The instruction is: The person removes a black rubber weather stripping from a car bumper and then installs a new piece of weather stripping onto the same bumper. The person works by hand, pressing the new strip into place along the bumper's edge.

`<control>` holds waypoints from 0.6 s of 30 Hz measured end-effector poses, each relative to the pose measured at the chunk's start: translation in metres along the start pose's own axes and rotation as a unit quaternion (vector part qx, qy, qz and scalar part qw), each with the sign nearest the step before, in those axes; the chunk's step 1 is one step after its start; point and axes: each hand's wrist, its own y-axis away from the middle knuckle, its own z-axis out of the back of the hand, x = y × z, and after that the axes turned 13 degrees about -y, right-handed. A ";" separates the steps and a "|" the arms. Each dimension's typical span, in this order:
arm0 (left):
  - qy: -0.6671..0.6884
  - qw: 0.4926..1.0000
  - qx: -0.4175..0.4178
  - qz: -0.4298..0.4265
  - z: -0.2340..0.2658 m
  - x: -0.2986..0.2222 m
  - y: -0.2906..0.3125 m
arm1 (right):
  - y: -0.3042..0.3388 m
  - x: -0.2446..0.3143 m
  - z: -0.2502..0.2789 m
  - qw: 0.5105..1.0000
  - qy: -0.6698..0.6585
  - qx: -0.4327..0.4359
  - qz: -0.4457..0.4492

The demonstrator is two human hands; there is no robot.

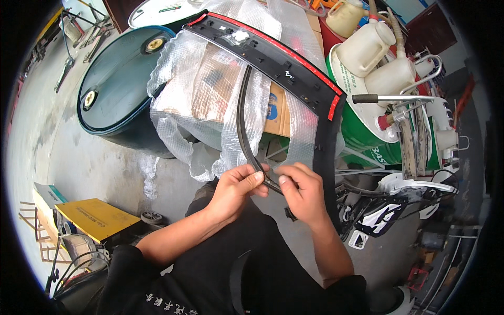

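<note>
Both hands grip a thin black rubber trim strip (pixel 242 113), which curves up from my fingers and passes toward the underside of a larger part. My left hand (pixel 239 189) pinches it between thumb and fingers. Close beside it, my right hand (pixel 304 191) is closed on the strip's lower stretch. Beyond them lies a black curved plastic trim panel (pixel 262 52), edged with red tape (pixel 283 48) and dotted with small clips. It arches over a cardboard box (pixel 278 110) draped in bubble wrap (pixel 184 105) and bends down past my right hand.
A dark blue-green drum (pixel 123 79) stands at the left. On the right, a green and white drum (pixel 367 134) carries cream jugs (pixel 367 47) and a metal-handled pump (pixel 391 98). A yellow machine (pixel 97 218) sits lower left; black and white parts (pixel 380 218) lie lower right.
</note>
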 end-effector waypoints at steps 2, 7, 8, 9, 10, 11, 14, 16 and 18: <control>0.008 1.000 0.008 0.003 0.000 -0.001 0.000 | -0.001 0.006 0.007 0.998 0.031 0.056 -0.002; -0.016 0.998 0.028 0.046 0.000 -0.008 -0.006 | -0.004 0.004 0.013 0.997 0.013 0.067 0.047; -0.081 0.996 -0.009 0.022 -0.002 -0.011 -0.007 | -0.003 0.005 0.015 0.998 0.000 0.066 0.023; -0.144 0.988 -0.048 -0.004 -0.005 -0.017 -0.005 | -0.003 0.006 0.017 0.997 0.011 0.074 0.022; -0.206 0.974 -0.085 -0.030 -0.007 -0.021 -0.006 | -0.004 0.008 0.020 0.996 0.021 0.083 0.021; -0.344 0.917 -0.106 -0.172 0.003 -0.014 -0.014 | -0.005 0.010 0.023 0.995 0.032 0.091 0.020; -0.598 0.724 0.030 -0.343 0.001 -0.053 -0.023 | -0.009 0.015 0.032 0.990 0.063 0.122 0.040; -0.616 0.704 0.205 -0.286 0.002 -0.069 -0.031 | -0.013 0.017 0.037 0.986 0.073 0.133 0.064; -0.515 0.796 0.260 -0.183 -0.002 -0.077 -0.031 | -0.017 0.019 0.040 0.983 0.082 0.142 0.080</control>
